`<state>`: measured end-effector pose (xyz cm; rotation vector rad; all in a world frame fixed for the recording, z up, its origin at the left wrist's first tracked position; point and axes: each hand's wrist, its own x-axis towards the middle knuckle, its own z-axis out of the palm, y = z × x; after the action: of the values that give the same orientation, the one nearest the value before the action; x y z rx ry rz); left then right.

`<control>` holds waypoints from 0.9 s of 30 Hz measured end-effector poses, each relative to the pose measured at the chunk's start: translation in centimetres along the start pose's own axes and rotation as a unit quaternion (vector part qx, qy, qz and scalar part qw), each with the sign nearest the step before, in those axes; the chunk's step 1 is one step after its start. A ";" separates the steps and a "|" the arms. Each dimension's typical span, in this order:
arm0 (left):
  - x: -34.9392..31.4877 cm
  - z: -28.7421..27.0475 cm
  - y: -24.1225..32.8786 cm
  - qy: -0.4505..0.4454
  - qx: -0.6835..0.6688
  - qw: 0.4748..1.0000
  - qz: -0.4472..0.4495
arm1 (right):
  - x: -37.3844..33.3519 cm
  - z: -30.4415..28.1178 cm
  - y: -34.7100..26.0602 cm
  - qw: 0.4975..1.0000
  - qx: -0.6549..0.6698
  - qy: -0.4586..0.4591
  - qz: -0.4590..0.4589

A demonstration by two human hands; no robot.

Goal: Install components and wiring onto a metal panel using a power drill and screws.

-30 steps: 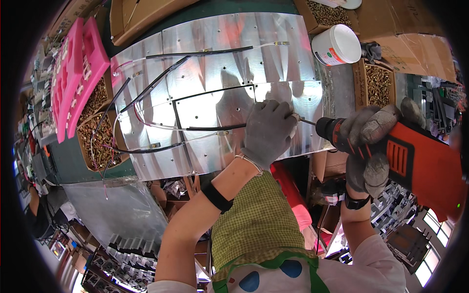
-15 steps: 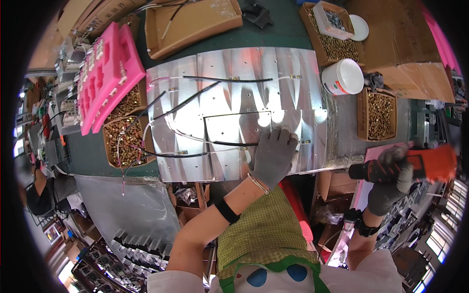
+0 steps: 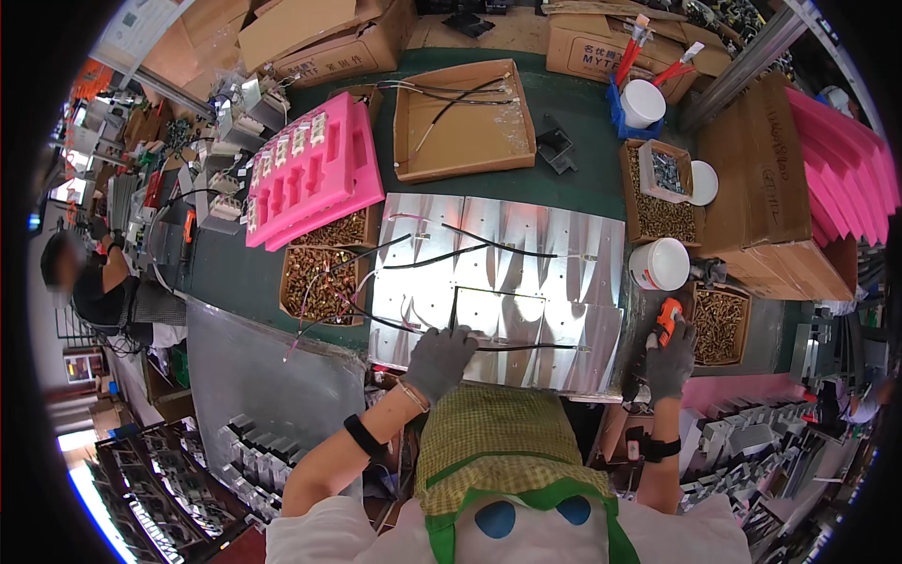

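A shiny sheet-metal panel (image 3: 583, 244) lies on the bench, with several black-sleeved cables (image 3: 427, 261) across it. My left hand (image 3: 442, 362), in a grey glove, is over the panel's near edge, fingers stretched out at the end of one cable; whether it presses on that cable is hidden. Just right of those fingers, another black-sleeved cable (image 3: 531, 348) runs along the near part of the panel. Beyond the panel's right edge, my gloved right hand (image 3: 670, 365) is closed around an orange and black cordless screwdriver (image 3: 669, 320), which is partly covered by the hand.
Boxes of brass-coloured fasteners (image 3: 319, 282) stand left of the panel, beside pink foam trays (image 3: 324, 179). On the right are a white tub (image 3: 660, 264) and another fastener box (image 3: 722, 324). A shallow cardboard tray (image 3: 465, 155) lies behind. Another person (image 3: 99, 273) is at far left.
My left hand has slid leftward along the panel's near edge. My right hand has brought the screwdriver in from the right, down beside the panel. The view has shifted, showing more of the bench's back.
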<state>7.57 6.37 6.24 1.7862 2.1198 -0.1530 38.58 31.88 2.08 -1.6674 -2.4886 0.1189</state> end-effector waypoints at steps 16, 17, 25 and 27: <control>-5.2 -1.3 -26.9 0.364 -0.361 0.736 -0.443 | 8.7 3.2 -20.4 0.888 0.178 -0.112 -0.408; -3.5 -3.0 -28.6 0.391 -0.312 0.753 -0.427 | 9.0 3.5 -20.8 0.892 0.172 -0.111 -0.403; 8.5 -8.8 -40.7 0.434 -0.451 0.673 -0.394 | 8.4 1.9 -25.1 0.920 0.058 -0.147 -0.359; 10.0 -10.1 -43.3 0.366 -0.686 0.513 -0.364 | 8.2 1.3 -25.1 0.931 0.085 -0.129 -0.329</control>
<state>-37.83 10.42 5.80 -0.1476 1.9751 1.7941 12.39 29.94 5.09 -0.7215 -2.9761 0.4816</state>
